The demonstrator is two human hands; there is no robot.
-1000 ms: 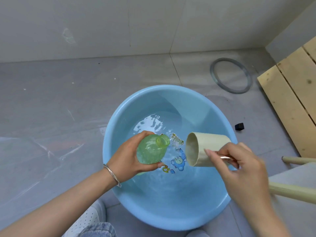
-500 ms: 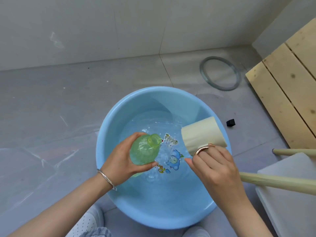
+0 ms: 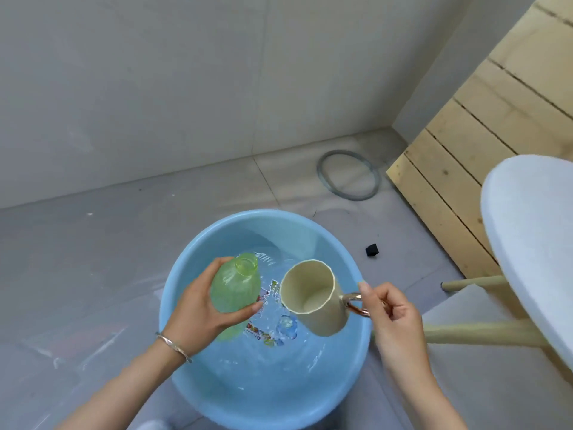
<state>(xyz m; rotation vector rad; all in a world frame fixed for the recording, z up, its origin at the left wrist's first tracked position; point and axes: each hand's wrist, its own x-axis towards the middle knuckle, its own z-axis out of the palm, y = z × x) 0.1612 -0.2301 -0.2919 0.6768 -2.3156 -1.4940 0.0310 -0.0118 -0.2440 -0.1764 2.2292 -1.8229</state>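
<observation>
So, no readable writing here: the colourful cartoon print (image 3: 263, 333) on the bottom of the round light-blue plastic basin (image 3: 297, 231) has some lettering, but the rippling water blurs it too much to read. The see-through green plastic bottle (image 3: 234, 287) has no label I can see.

The basin sits on a grey tiled floor (image 3: 93, 259) by a plain grey wall (image 3: 155, 88). A grey ring (image 3: 320, 176) and a small black cube (image 3: 372, 250) lie on the floor behind it. On the right are pale wooden slats (image 3: 465, 156) and a white seat (image 3: 533, 231) on wooden legs (image 3: 483, 335).

The left hand (image 3: 198, 308), with a silver bracelet (image 3: 173, 347) on its wrist, is wrapped around the bottle over the water. Its long axis runs away from the person, with the open, capless neck up and far. The right hand (image 3: 390, 311) pinches the copper-coloured handle (image 3: 355, 304) of a cream mug (image 3: 313, 296), which is tipped so its mouth faces up and to the left, just beside the bottle.
</observation>
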